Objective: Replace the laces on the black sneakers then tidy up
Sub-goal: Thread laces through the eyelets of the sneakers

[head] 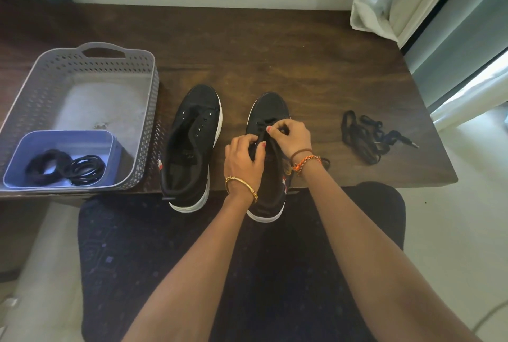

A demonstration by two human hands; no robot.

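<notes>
A person sits at a dark wooden desk (275, 47), seen from above, both hands working on one of two black sneakers. The left hand (243, 158) curls over the near side of the right sneaker (270, 110), fingers pinching its eyelet flap, apparently to steady the shoe and hold the opening taut. The right hand (291, 135), just beyond and touching the same shoe, pinches a black lace (265, 121) at the eyelets nearest the toe. Whether the lace is going in or coming out cannot be told from this view.

The left sneaker (192, 143) stands just outside the left hand, toe pointing away, its eyelets bare, so it likely waits its turn. Both heels overhang the desk edge towards the person, which keeps the shoes within easy reach.

Well out past the right hand lies a loose tangle of black laces (368, 136), set aside from the working space. Far out past the left hand sits a grey perforated basket (82, 66); in its near corner a small blue box (66, 139) holds two coiled bundles of black laces (66, 168), kept together as stock or for tidying later.
</notes>
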